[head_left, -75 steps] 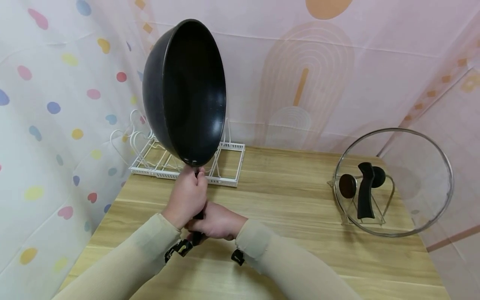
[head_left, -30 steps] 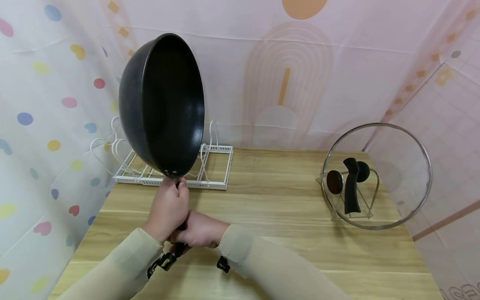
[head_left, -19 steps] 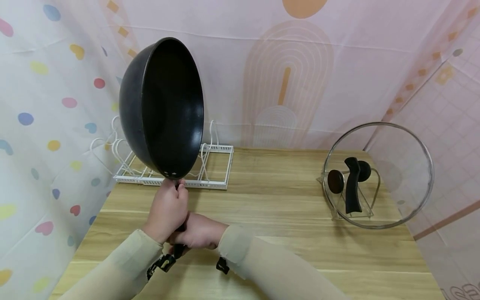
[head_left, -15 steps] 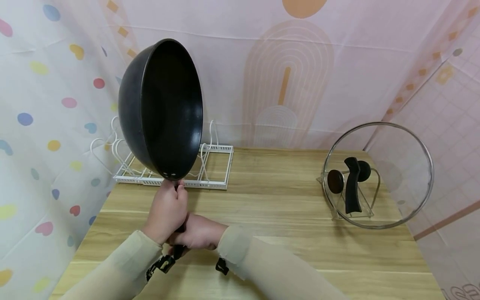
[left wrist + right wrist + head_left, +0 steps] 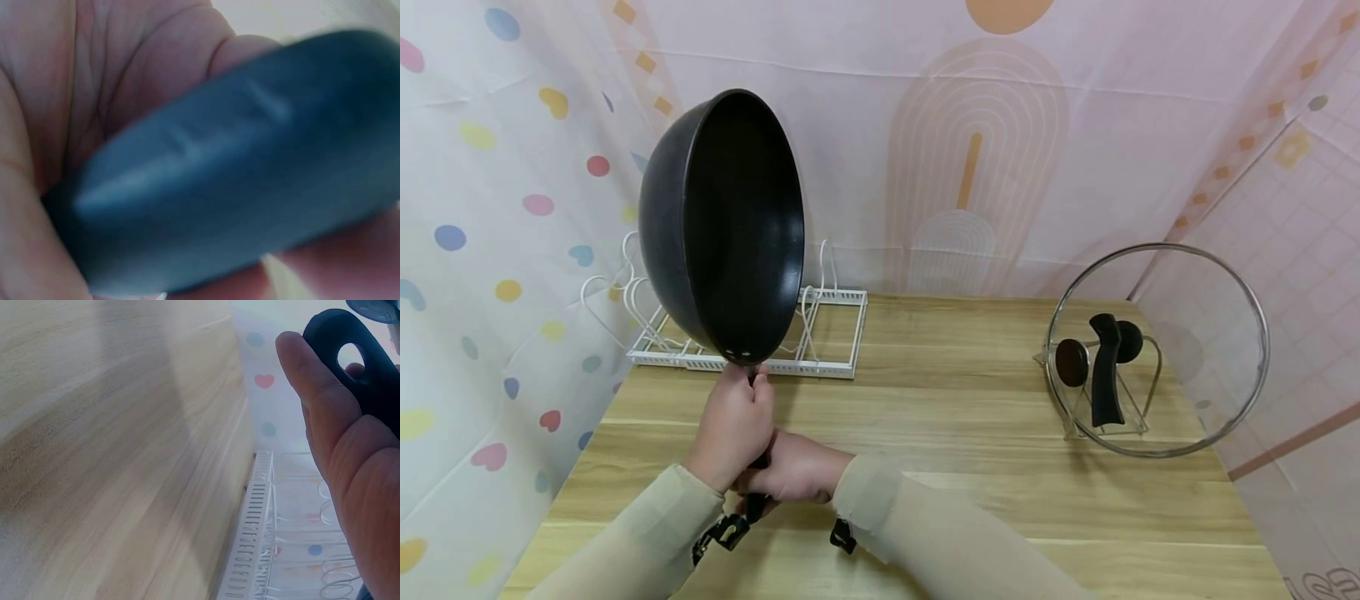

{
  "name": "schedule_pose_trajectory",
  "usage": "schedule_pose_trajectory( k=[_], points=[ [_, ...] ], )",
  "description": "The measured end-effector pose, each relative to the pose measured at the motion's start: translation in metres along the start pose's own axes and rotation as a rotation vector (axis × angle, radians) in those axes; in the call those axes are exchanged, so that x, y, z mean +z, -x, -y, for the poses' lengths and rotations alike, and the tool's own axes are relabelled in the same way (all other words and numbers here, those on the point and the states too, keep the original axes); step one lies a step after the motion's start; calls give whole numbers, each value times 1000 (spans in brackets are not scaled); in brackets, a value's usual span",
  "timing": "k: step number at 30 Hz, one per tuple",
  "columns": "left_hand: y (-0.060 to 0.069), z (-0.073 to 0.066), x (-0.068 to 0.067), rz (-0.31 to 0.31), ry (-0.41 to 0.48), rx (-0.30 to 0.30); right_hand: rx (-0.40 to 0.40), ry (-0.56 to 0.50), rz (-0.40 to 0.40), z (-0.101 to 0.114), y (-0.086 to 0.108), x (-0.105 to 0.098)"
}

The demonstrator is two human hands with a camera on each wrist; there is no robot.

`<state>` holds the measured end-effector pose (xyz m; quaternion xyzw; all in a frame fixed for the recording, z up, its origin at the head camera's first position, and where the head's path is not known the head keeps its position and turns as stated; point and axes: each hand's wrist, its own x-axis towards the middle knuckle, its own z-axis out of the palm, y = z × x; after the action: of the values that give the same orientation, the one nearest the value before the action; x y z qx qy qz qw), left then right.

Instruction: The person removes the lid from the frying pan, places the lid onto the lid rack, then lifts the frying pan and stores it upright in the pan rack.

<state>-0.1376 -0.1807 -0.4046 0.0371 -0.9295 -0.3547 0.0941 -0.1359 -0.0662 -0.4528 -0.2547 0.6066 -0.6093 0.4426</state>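
A black wok (image 5: 745, 225) is held up on its side in the head view, its bowl opening turned right. Near the bowl, my left hand (image 5: 733, 425) grips the handle. Lower down, my right hand (image 5: 797, 468) holds the same handle (image 5: 756, 505), whose end shows beneath it. The dark handle (image 5: 237, 162) fills much of the left wrist view, close and blurred. In the right wrist view the handle's end (image 5: 322, 337) with its hole appears beside my right thumb (image 5: 325, 400). Behind the wok stands a white wire rack (image 5: 859, 333), partly hidden by the bowl.
At the right, a glass lid (image 5: 1217, 375) with a metal rim and black handle (image 5: 1105, 371) leans on a small wire stand (image 5: 1153, 383). The wood-grain table (image 5: 955, 400) lies below, with patterned curtains (image 5: 850, 50) behind and at both sides.
The wok and both hands have sunk slightly over the last second. Before that, the head view shifted, moving everything leftward in it. Both hands keep their hold on the handle.
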Motion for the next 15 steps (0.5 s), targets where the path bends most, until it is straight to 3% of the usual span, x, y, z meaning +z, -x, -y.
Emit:
schedule_pose_trajectory(
  k=[15],
  points=[
    [2,5,3,20,3,8,-6,12,1,-8,-3,0]
  ],
)
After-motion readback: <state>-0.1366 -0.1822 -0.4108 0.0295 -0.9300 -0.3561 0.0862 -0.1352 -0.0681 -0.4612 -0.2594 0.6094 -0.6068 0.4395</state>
